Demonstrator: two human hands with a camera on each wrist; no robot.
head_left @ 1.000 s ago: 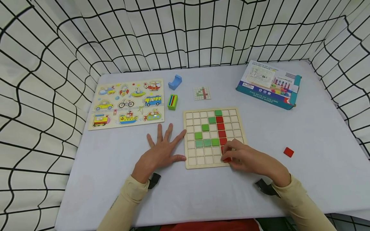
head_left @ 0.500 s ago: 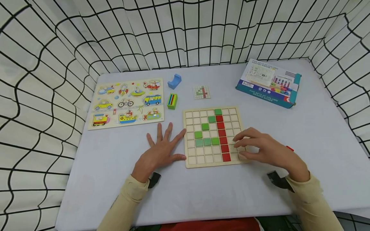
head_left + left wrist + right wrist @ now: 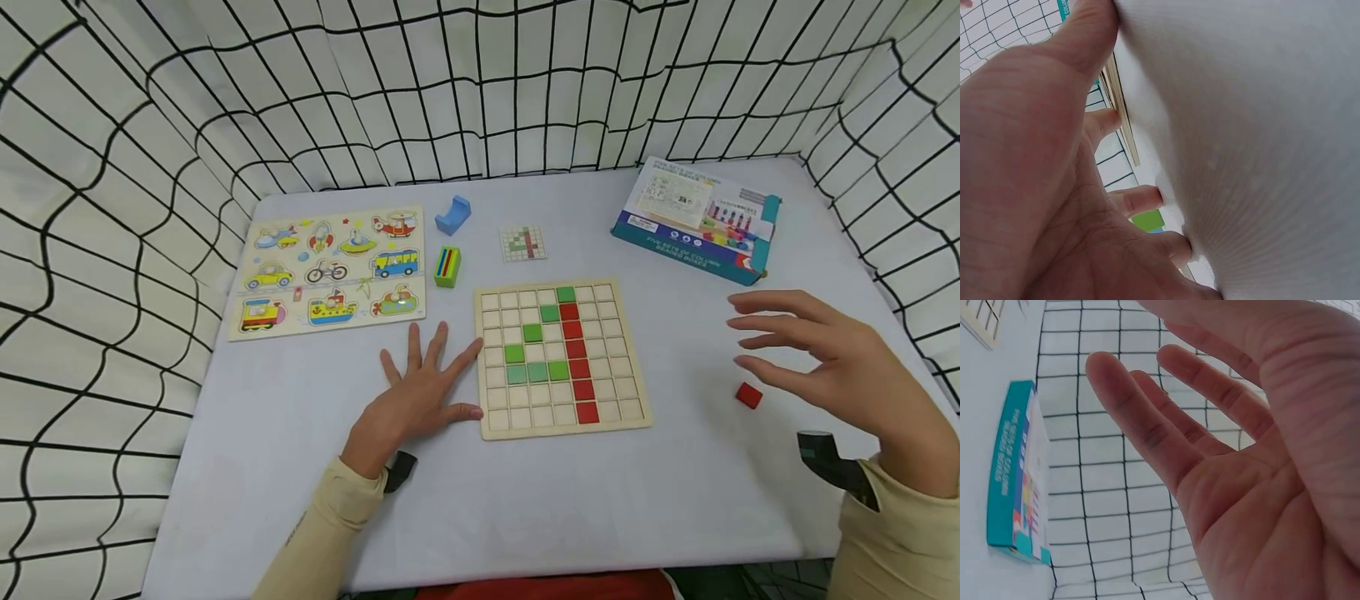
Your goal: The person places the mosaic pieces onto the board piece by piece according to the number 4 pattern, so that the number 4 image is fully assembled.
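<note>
A wooden grid board [image 3: 498, 422] lies on the white table with red and green square tiles set in it. The red tiles [image 3: 580, 368] form a column right of its middle; the green tiles [image 3: 532, 333] make a slanting line and a short row. My left hand [image 3: 411, 398] rests spread on the table, with index fingertip and thumb tip at the board's left edge. My right hand [image 3: 843, 367] hovers at the right with fingers apart and relaxed, holding nothing. Close below its thumb a loose red tile [image 3: 748, 396] lies on the table. The right wrist view shows the bare palm [image 3: 1254, 512].
A small pattern card [image 3: 523, 243] lies behind the board. At the left is a vehicle picture puzzle [image 3: 330, 271], with a blue curved block [image 3: 453, 215] and a green striped block [image 3: 447, 267] beside it. A flat box [image 3: 697, 218] lies back right. Black netting [image 3: 480, 100] surrounds the table.
My right hand has let go of a red tile in the column's lowest square, then lifted and moved right, near the loose red tile. My left hand has stayed put.
</note>
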